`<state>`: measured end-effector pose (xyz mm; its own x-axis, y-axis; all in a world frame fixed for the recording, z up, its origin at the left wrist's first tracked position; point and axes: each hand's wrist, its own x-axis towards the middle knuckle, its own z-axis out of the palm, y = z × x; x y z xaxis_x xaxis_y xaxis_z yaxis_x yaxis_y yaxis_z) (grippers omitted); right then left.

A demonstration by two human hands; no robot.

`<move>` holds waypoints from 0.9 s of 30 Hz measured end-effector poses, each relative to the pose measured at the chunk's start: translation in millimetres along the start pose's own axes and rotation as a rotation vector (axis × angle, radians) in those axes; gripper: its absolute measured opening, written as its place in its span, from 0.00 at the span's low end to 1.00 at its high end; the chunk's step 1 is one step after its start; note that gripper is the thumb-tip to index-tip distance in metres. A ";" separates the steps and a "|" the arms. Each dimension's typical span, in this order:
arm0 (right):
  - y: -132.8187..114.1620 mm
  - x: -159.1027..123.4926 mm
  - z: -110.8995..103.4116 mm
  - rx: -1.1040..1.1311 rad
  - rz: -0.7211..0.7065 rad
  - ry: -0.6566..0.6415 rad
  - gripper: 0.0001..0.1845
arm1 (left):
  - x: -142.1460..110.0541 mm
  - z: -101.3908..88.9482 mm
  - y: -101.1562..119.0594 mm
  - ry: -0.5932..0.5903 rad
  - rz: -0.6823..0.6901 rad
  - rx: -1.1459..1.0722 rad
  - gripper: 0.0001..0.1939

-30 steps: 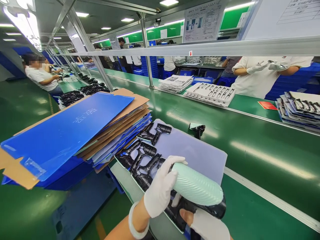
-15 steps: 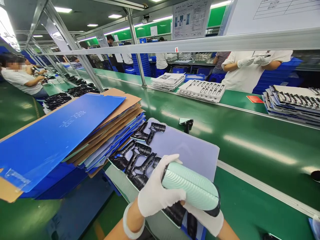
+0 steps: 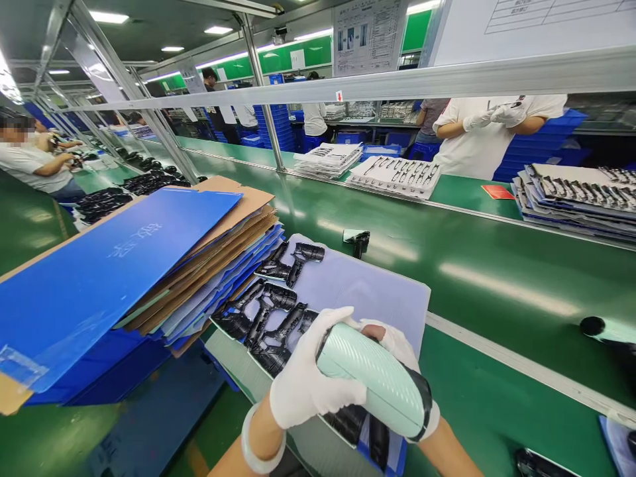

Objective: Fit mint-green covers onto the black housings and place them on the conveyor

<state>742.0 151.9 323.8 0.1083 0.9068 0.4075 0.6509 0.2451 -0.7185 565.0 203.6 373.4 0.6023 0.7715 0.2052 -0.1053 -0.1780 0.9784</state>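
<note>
A rounded mint-green housing [image 3: 372, 374] with fine wavy ribs and black ends is held between both hands at the front centre. My left hand [image 3: 311, 377], in a white glove, wraps its left end with the thumb along the near side. My gloved right hand [image 3: 400, 344] is closed around the far and right side, its fingers partly hidden behind the housing. Beneath lies a pale sheet [image 3: 370, 278] bearing several black pistol-shaped shells [image 3: 275, 305]. Whatever is on the housing's underside is hidden.
On the left rises a stack of blue and brown sheets [image 3: 129, 232]. A mint-and-black piece [image 3: 358, 242] lies on the green belt [image 3: 487, 278] beyond the pale sheet, with others at the right edge. Across the belt, a person [image 3: 477, 136] stands near trays of small parts [image 3: 395, 175].
My right hand has shifted from under the housing to its far side. The housing has rolled slightly in my left hand. The whole view has moved a little; more belt pieces show at right.
</note>
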 end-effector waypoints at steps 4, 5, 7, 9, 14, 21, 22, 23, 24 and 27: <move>-3.2 14.2 -8.8 -0.231 -0.164 0.120 0.09 | 0.1 1.2 -0.2 0.009 0.008 0.034 0.44; -1.2 14.1 -8.7 -0.300 -0.192 0.163 0.10 | 0.1 1.1 -0.3 0.011 0.018 0.049 0.45; 5.2 12.9 -7.2 -0.412 -0.195 0.248 0.12 | 0.2 0.4 -0.5 0.007 0.029 0.078 0.46; 12.4 12.4 -6.5 -0.499 -0.150 0.334 0.14 | 0.6 -0.6 -0.4 -0.007 0.036 0.099 0.48; 17.1 16.4 -13.1 -0.568 -0.206 0.458 0.14 | 2.5 -2.6 2.6 -0.037 0.027 0.111 0.50; -19.7 28.7 -36.2 -0.697 -0.359 0.647 0.12 | 5.1 -6.7 8.6 -0.051 -0.036 0.190 0.50; -24.6 29.8 -40.3 -0.742 -0.434 0.643 0.12 | 5.3 -7.4 9.1 -0.052 -0.031 0.204 0.48; -28.3 30.5 -44.0 -0.792 -0.531 0.628 0.14 | 5.5 -8.1 9.4 -0.051 -0.018 0.211 0.44; -30.8 30.7 -47.2 -0.840 -0.632 0.609 0.16 | 5.6 -8.7 9.6 -0.052 0.000 0.213 0.38; -32.0 29.2 -51.7 -0.912 -0.822 0.570 0.18 | 5.5 -10.0 9.4 -0.054 0.056 0.214 0.22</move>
<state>763.2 152.8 387.7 -0.4012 0.2874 0.8697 0.9160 0.1283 0.3801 559.4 212.2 383.9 0.6420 0.7243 0.2514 0.0275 -0.3495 0.9365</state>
